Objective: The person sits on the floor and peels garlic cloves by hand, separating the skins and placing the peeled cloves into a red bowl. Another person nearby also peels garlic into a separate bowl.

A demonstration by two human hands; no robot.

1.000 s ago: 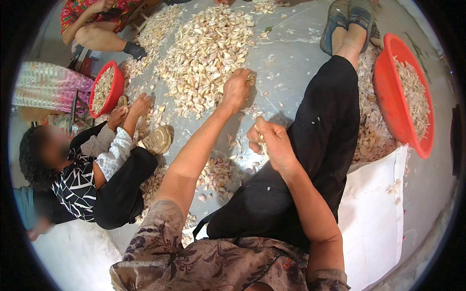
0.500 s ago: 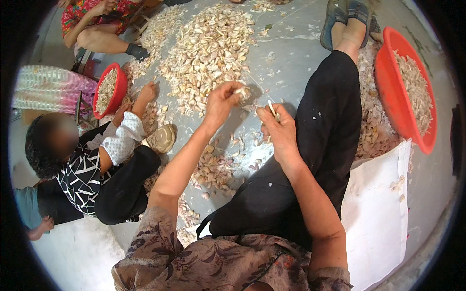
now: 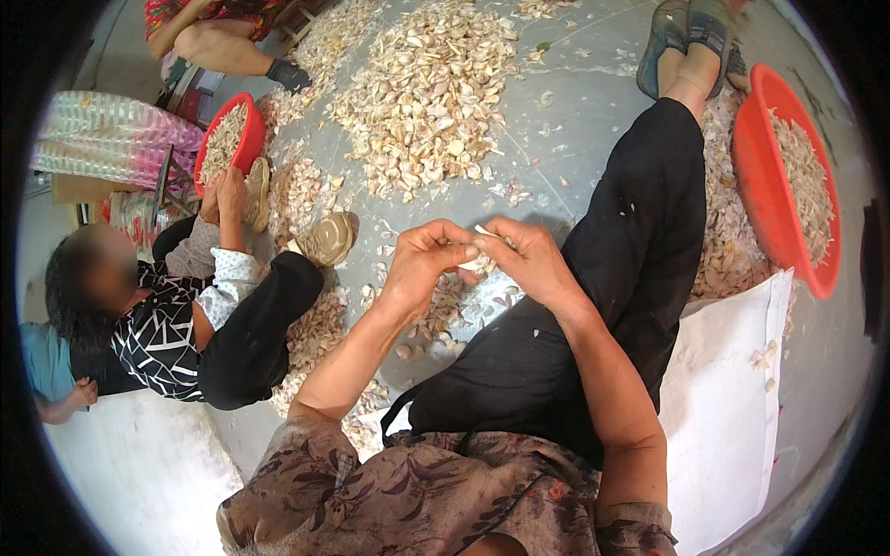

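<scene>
My left hand (image 3: 426,259) is closed on a garlic clove (image 3: 471,264), its thumb and fingers meeting those of my right hand (image 3: 528,264). That hand pinches a thin pale stick-like piece (image 3: 484,233); I cannot tell exactly what it is. Both hands are over loose cloves (image 3: 436,315) lying beside my black-trousered leg (image 3: 630,195). Beyond them lies a big pile of garlic cloves (image 3: 417,102) on the grey floor (image 3: 556,130).
Red basins of small pale pieces stand at right (image 3: 751,195) and left (image 3: 251,139). A co-worker (image 3: 158,343) in a patterned top sits at my left, another person (image 3: 209,42) beyond, part of a third behind (image 3: 42,361). A white sack (image 3: 723,398) lies at my right.
My left hand has come back from the pile toward me with garlic and now meets my right hand. The co-worker's hands have moved toward the left basin.
</scene>
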